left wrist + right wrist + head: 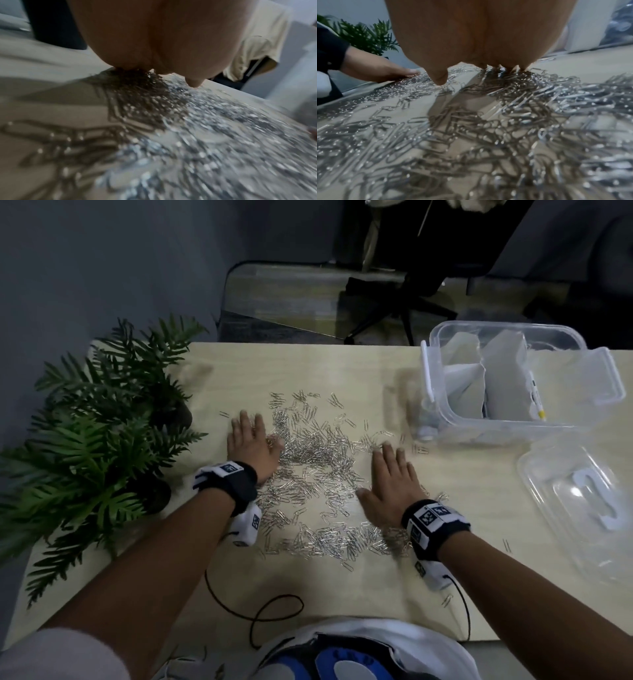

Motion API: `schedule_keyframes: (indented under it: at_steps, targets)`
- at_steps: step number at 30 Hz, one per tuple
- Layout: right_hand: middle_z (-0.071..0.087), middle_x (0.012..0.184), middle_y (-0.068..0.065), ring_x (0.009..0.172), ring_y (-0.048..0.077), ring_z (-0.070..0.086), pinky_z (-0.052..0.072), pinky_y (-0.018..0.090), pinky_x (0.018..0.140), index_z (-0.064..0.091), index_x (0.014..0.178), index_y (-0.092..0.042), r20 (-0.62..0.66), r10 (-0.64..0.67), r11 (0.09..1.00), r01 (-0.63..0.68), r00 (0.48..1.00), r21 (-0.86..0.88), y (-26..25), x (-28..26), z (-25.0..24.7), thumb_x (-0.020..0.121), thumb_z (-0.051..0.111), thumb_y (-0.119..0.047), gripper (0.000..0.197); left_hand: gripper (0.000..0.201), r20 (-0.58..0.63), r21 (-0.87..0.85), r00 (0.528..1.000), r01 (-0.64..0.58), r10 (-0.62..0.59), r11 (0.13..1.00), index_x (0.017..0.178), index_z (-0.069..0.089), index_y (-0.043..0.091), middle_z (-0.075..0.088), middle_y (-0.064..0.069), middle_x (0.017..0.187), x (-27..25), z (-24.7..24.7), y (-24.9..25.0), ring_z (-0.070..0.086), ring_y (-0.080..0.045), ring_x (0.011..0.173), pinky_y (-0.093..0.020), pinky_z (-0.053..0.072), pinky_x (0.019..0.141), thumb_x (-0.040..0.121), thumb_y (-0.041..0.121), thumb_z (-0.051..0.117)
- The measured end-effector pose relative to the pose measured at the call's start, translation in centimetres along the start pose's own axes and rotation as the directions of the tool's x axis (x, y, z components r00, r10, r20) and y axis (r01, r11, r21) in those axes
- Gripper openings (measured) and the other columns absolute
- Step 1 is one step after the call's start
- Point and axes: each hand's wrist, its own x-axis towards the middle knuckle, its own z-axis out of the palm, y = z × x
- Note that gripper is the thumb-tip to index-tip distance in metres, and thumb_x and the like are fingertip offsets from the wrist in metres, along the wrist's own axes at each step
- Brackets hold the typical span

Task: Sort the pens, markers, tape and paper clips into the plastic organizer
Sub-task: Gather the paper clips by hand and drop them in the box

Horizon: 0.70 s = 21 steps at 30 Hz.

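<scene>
Bare table (pixel 342 371) beyond the clips — plant (pixel 102 412) left, organizer (pixel 513 381) right.

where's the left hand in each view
Head: left hand left of centre, flat on the paper clips.
Left wrist: fills the top centre.
Right wrist: at the left edge.
Shared landmark: the paper clips on the table.

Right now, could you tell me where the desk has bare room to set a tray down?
Bare wood lies along the near edge by the black cable, and between the plant and organizer. Paper clips crowd the middle, between both hands.
</scene>
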Motion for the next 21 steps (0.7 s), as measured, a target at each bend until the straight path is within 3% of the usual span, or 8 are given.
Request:
schedule_keyframes:
  at_steps: [3, 8, 11, 15, 21]
  targets:
    - [-0.022, 0.160, 0.010, 0.148, 0.027, -0.019, -0.003, 0.049, 0.120, -0.009, 0.154, -0.013, -0.082, -0.023, 1.000, 0.023, 0.996, 0.006, 0.2, 0.9, -0.4, 0.091, 0.032, -0.059, 0.088, 0.080, 0.005, 0.070, 0.995, -0.100, 0.100, 0.993, 0.153, -0.018, 0.018, -0.029, -0.011, 0.157, -0.2, 0.4, 1.4, -0.022, -0.029, 0.147, -0.045, -0.007, 0.120, 0.098, 0.061, 0.020]
    - [-0.019, 0.161, 0.013, 0.148, 0.031, -0.017, -0.005, 0.049, 0.119, -0.007, 0.155, -0.011, -0.127, 0.058, 0.998, -0.055, 0.990, 0.029, 1.0, 3.2, -1.8, 0.093, 0.035, -0.060, 0.089, 0.075, -0.018, 0.076, 0.991, -0.128, 0.129, 0.989, 0.156, -0.007, 0.024, -0.024, -0.007, 0.160, 2.6, -1.6, 3.8, -0.017, -0.032, 0.148, -0.048, -0.002, 0.120, 0.099, 0.058, 0.027]
    - [-0.023, 0.160, 0.013, 0.147, 0.032, -0.020, -0.006, 0.051, 0.119, -0.010, 0.154, -0.012, -0.076, 0.110, 0.993, -0.107, 0.991, 0.048, 1.5, 3.8, -1.7, 0.092, 0.034, -0.063, 0.091, 0.070, 0.019, 0.086, 0.989, -0.146, 0.145, 0.985, 0.155, -0.005, 0.032, -0.022, -0.003, 0.161, 4.1, -2.5, 5.6, -0.015, -0.033, 0.149, -0.053, -0.001, 0.120, 0.099, 0.058, 0.028]
    - [-0.034, 0.154, 0.015, 0.142, 0.035, -0.031, -0.011, 0.050, 0.117, -0.015, 0.153, -0.013, -0.053, 0.069, 0.998, -0.069, 0.996, 0.011, 1.0, 3.1, -0.5, 0.089, 0.024, -0.069, 0.093, 0.069, 0.089, 0.107, 0.985, -0.155, 0.145, 0.982, 0.152, -0.009, 0.043, -0.026, -0.001, 0.160, 5.0, -1.6, 7.7, -0.023, -0.035, 0.146, -0.060, -0.008, 0.115, 0.096, 0.064, 0.025]
    - [-0.037, 0.152, 0.013, 0.140, 0.033, -0.036, -0.011, 0.049, 0.118, -0.018, 0.152, -0.015, -0.002, -0.032, 0.999, 0.032, 0.999, -0.021, 0.6, 1.2, 1.3, 0.089, 0.019, -0.071, 0.092, 0.071, 0.082, 0.260, 0.947, -0.321, 0.310, 0.911, 0.149, -0.023, 0.037, -0.034, -0.002, 0.156, 2.7, 2.2, 9.5, -0.027, -0.033, 0.145, -0.059, -0.008, 0.117, 0.094, 0.068, 0.011]
